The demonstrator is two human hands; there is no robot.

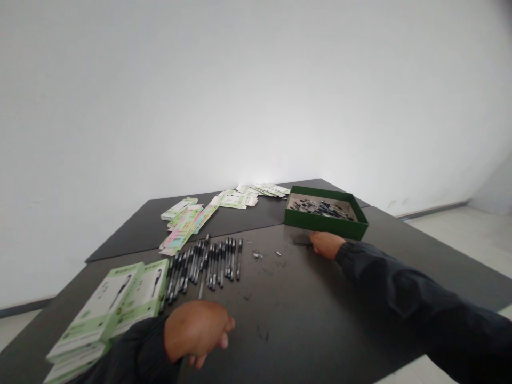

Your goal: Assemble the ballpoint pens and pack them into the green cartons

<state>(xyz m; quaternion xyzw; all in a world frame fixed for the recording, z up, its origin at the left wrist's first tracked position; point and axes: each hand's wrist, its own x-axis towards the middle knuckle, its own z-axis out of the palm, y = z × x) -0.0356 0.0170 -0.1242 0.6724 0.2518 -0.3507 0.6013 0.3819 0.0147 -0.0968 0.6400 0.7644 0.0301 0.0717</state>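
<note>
My left hand point(198, 329) is curled closed over the near edge of the table, just below a row of clear pens with black caps point(216, 264). One pale pen end shows right above its knuckles; whether the fingers hold anything is hidden. Farther out, my right hand point(326, 245) rests low in front of a green box point(326, 225), fingers together and pointing left. Thin dark bits point(302, 240) lie at its fingertips, too small to name. Inside the box are many loose black and grey pen parts point(322, 208).
Stacked green-and-white pen boxes point(100, 304) stand at the left front. Flattened cartons point(186, 224) and more flat boxes point(236, 199) lie toward the back. Small metallic pieces point(258, 256) and dark scraps are scattered mid-table. A white wall rises behind the dark table point(304, 314).
</note>
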